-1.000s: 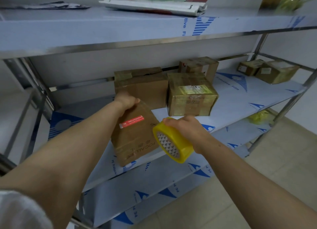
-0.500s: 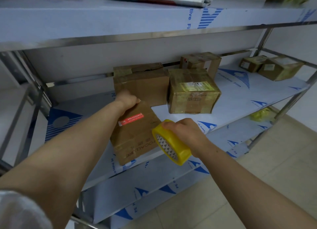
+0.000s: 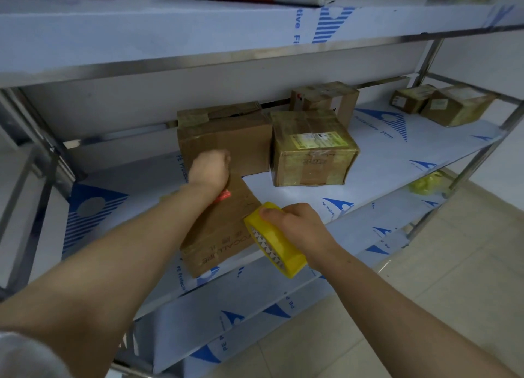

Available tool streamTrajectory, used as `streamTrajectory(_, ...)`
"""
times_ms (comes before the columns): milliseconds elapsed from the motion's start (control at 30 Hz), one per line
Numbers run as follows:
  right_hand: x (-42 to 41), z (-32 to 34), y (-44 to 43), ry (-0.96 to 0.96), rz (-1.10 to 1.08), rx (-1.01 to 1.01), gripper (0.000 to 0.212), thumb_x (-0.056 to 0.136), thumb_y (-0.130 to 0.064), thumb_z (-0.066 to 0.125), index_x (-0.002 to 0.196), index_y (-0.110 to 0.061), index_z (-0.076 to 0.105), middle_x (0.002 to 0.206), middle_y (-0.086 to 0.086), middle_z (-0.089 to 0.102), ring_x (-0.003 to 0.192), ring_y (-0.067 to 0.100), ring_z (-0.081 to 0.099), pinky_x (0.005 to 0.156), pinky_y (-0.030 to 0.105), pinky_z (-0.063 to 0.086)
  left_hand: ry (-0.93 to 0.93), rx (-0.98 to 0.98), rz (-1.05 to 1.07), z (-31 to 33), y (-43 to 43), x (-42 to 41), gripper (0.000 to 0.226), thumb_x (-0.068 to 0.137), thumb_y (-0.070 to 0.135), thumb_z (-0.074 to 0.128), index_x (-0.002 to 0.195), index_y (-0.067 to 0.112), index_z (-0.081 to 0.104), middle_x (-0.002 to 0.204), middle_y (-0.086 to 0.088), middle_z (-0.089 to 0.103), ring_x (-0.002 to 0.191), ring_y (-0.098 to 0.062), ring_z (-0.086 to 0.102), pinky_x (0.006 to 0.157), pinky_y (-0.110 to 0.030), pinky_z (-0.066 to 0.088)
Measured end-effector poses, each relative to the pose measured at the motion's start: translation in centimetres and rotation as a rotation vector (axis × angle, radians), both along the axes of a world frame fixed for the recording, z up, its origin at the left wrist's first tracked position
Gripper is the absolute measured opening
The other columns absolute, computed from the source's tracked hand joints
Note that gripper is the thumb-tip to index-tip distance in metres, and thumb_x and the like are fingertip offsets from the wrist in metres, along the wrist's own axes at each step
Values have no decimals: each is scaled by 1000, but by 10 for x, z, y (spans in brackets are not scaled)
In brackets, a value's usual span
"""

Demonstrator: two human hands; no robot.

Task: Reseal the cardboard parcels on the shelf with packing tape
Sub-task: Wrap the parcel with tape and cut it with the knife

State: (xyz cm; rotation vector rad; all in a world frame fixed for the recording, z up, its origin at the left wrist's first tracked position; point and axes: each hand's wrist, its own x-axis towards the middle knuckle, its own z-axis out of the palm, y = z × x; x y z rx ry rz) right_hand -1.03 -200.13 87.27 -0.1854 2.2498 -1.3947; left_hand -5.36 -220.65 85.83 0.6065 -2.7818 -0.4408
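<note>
Your right hand gripped the yellow tape roll, just at the right edge of the flat parcel. Your left hand curled over the parcel's far end, on the middle shelf.

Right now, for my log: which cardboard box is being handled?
The flat box with the red label, at the front edge of the shelf: the left hand grips its far end. The other boxes sit untouched behind.
</note>
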Motion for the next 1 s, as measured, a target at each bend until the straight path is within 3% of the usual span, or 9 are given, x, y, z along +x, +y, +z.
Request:
streamTrajectory(100,0,-1,-1,13,20,-13,32,87,-42,63,79,-11,57,77,11,51,71,22,53,66,30,41,-199,-30,-26,-4,9,-3,51,96,55,39,94,9,61,90,-8,54,90,-28,56,69,-32,41)
streamTrajectory(200,1,-4,-2,27,16,-29,33,88,-40,62,76,-10,55,75,12,50,67,20,52,62,28,40,-238,-34,-26,-4,10,-8,46,98,47,38,99,7,61,104,-12,60,96,-30,57,70,-31,41)
streamTrajectory(300,1,-7,-1,22,15,-52,33,88,-40,62,78,-9,58,75,12,52,68,21,53,62,28,41,-172,-60,0,-7,14,-7,46,102,42,30,88,7,57,106,-19,62,94,-33,58,68,-32,39)
streamTrajectory(400,-1,-10,0,16,2,-85,33,88,-40,62,79,-9,59,76,11,54,69,20,55,62,28,43,-310,-101,43,4,22,-5,66,100,55,17,112,6,60,123,-19,56,112,-32,50,84,-36,39)
streamTrajectory(500,-1,-12,1,18,6,-109,34,88,-40,62,79,-7,61,75,11,54,69,19,55,63,29,43,-465,-135,80,8,36,2,103,82,81,8,149,5,22,152,-17,25,139,-34,18,110,-46,16)
streamTrajectory(600,-2,-12,2,-3,6,-142,40,89,-37,63,84,3,65,78,12,57,71,21,57,64,29,45,-442,-93,68,-7,46,11,103,82,81,22,152,10,-8,153,-17,19,139,-36,18,112,-49,15)
streamTrajectory(700,-2,-12,2,-11,11,-155,35,90,-35,63,68,-8,58,76,12,57,68,20,56,60,26,44,-394,-166,80,-9,45,11,84,92,63,28,152,9,7,149,-19,27,134,-37,27,108,-46,23)
streamTrajectory(833,-2,-13,4,-5,28,-163,34,89,-36,63,69,-9,58,75,11,57,65,18,55,58,25,43,-333,-169,118,-7,41,8,69,96,58,25,139,5,35,140,-20,41,127,-36,37,104,-42,29)
streamTrajectory(1000,1,-15,8,-51,67,-198,32,91,-37,61,74,-10,62,75,8,62,61,13,59,53,20,47,-358,-133,178,-8,32,1,66,95,56,30,136,4,40,137,-19,46,125,-35,43,100,-38,34)
